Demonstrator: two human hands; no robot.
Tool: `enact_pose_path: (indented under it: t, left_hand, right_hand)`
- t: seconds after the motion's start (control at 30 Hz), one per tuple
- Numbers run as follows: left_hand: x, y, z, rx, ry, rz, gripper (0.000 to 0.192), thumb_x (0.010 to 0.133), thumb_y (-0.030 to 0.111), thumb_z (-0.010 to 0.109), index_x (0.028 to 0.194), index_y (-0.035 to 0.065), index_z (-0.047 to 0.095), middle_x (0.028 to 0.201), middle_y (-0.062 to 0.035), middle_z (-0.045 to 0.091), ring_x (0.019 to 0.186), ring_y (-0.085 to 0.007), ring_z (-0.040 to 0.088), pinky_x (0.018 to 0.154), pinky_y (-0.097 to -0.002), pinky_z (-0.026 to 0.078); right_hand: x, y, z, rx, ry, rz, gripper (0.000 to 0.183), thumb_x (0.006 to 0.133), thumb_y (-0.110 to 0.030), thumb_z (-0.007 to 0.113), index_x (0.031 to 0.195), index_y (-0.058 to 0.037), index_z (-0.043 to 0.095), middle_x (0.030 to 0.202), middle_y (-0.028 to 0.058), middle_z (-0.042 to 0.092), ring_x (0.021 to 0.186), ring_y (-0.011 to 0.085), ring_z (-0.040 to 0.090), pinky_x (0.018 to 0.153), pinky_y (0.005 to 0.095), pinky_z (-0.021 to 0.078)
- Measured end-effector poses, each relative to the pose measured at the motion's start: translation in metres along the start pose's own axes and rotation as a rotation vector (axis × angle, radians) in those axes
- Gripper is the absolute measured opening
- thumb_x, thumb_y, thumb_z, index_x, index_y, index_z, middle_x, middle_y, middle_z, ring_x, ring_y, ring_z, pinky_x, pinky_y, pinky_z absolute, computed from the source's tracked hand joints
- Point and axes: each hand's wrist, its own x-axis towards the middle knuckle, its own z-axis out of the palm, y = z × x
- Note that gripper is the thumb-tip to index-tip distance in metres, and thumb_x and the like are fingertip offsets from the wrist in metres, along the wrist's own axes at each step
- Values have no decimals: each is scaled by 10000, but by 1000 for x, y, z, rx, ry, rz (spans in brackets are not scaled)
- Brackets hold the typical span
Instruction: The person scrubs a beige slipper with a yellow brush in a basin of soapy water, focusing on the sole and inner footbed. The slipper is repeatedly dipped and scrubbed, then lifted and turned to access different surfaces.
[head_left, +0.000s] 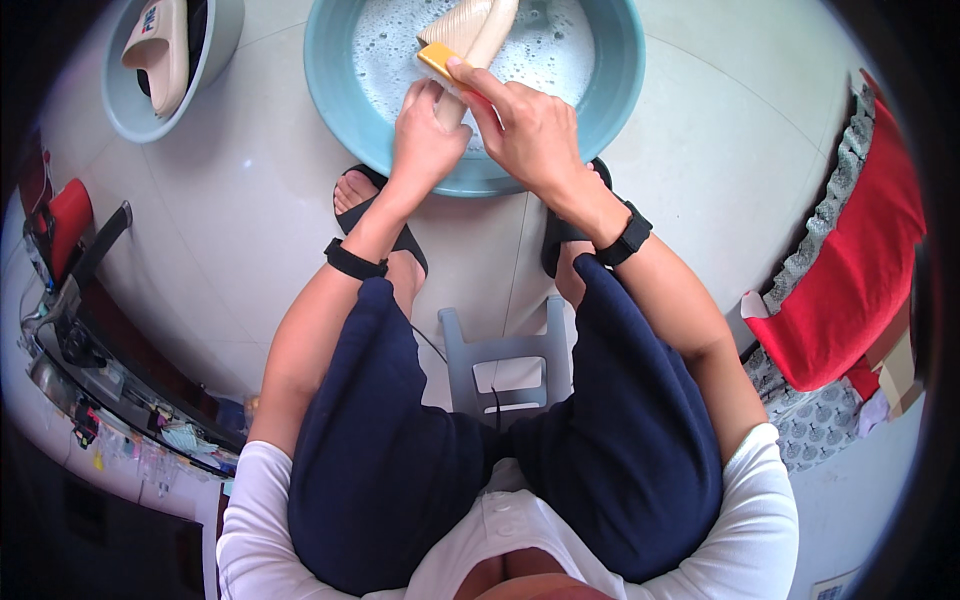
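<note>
Over a blue-green plastic basin (330, 82) of sudsy water (382, 45), my left hand (427, 139) grips the near end of a beige slide sandal (491, 34). The sandal is tilted, and its ribbed part faces left. In my right hand (529, 127) is a scrubbing brush (439, 56) with a yellow back and pale bristles. Its bristles lie against or very close to the sandal's edge, just above my left fingers. My hands cover part of the sandal and the brush.
A smaller grey-blue bucket (131, 124) at the upper left holds another beige slide (165, 67) and something black. A grey plastic stool (457, 352) is under me. Red cloth (847, 285) drapes furniture on the right; a cluttered desk (135, 420) stands left.
</note>
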Motion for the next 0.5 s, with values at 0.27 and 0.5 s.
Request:
enact_pose_path:
  t: [0.27,0.5]
  left_hand:
    - [-15,20,-12,-237,59,-119,599,876,72,801,1461,15,684,1311,-92,762,1086,-159,703,930,-326,581]
    - [-21,45,-35,-430,228,48,321,1011,102,827,1283,-19,707,1143,-76,772,987,-166,698,942,-336,585]
  right_hand:
    - [43,18,-13,18,70,226,279,1073,-240,674,1338,-177,733,884,239,761,833,484,755,701,553,606]
    - [67,57,-29,-65,343,169,323,1101,-214,622,1401,-106,679,840,289,744,778,526,736,660,611,575]
